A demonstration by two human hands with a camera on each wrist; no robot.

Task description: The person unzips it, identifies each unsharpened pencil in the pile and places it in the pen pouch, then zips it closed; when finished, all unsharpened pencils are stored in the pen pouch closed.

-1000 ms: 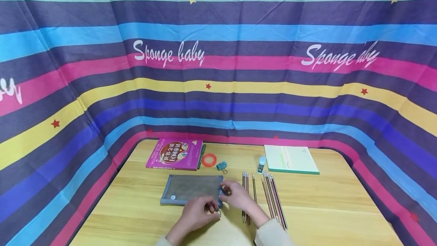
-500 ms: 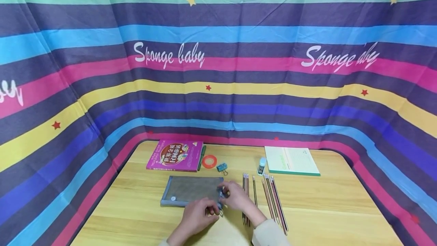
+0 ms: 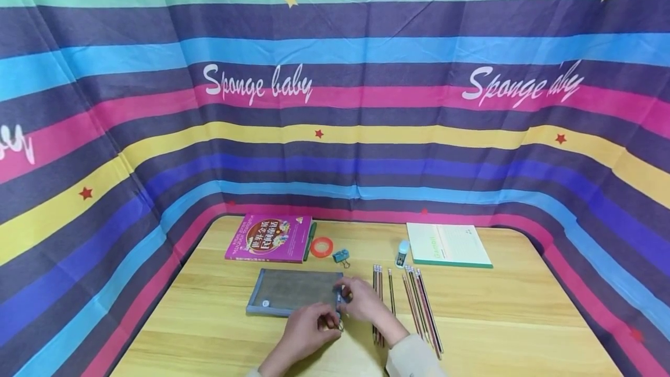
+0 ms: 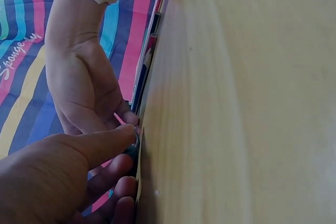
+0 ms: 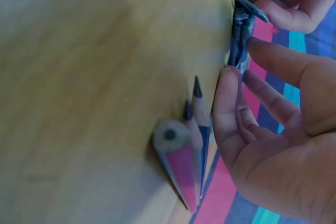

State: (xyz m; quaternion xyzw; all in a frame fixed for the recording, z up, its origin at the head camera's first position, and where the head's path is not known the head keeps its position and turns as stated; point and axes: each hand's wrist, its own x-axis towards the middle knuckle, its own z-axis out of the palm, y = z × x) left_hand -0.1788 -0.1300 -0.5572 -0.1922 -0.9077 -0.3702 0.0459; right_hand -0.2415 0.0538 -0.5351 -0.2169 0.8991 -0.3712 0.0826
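Note:
A grey mesh zip pouch with blue-grey edging lies flat on the table in the head view. At its near right corner, my left hand pinches a small ring-like pull between thumb and fingers. My right hand grips the pouch's right end with thumb and fingertips. In the right wrist view, the pouch's end shows edge-on between the right hand's fingers, and the left hand's fingers are at the dark pull. The left wrist view has both hands meeting at the pouch edge.
Pencils lie right of the pouch: a small bunch, a single one and a larger bunch. Behind are a purple book, red tape roll, teal binder clip, glue stick and pale notebook.
My left hand has shifted slightly right, its fingertips coming onto the pull at the pouch corner. The right hand keeps its grip on the pouch's right end.

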